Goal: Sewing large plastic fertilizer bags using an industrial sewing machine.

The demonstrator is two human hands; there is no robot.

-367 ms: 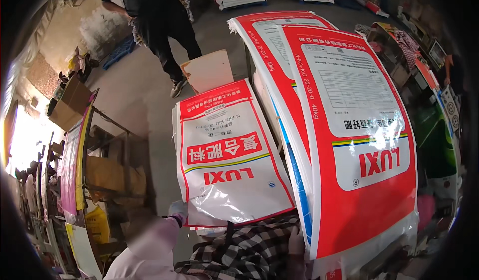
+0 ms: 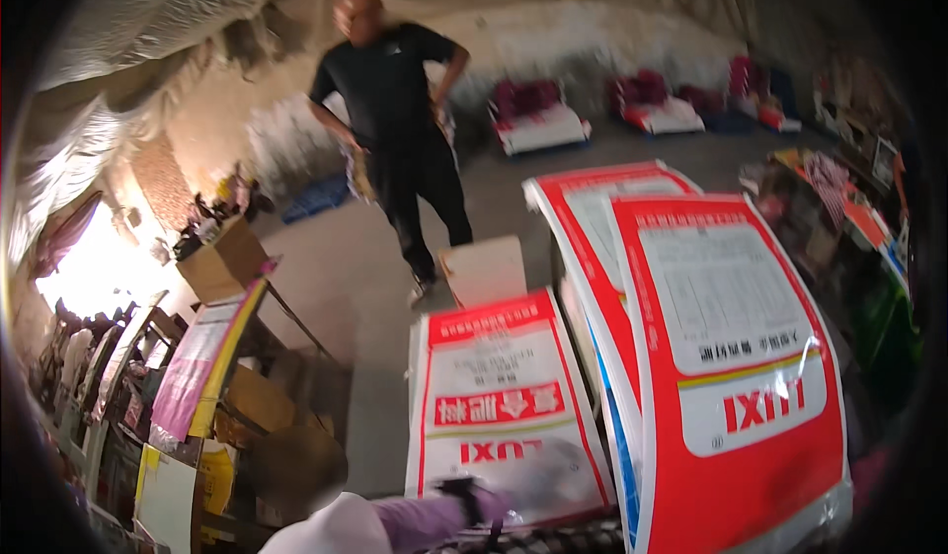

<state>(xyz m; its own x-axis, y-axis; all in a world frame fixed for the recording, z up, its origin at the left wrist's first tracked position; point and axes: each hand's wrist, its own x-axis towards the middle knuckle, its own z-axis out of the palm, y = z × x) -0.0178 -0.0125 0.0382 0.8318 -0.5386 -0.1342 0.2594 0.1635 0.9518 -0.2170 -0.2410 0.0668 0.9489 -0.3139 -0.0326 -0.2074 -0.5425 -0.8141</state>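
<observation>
My left forearm, in a white and pink-purple sleeve with a dark band at the wrist, reaches in from the lower edge. At its end my left hand, pale and smeared by motion, lies over the lower part of a white printed sack with a red border. Its fingers cannot be made out, nor whether it touches the sack. To the right, a stack of larger red sacks with white panels leans at a slant, its edges showing white and blue. My right hand is out of view.
A person in dark clothes stands beyond the sacks, hands at the hips. A pale board rises behind the white sack. On the left are a cardboard box and racks with sheets. Several sack piles lie by the far wall.
The view has tilted up, showing more of the room and the standing person. My left hand has moved right, from the white sack's left edge across its lower part. My right hand has left view.
</observation>
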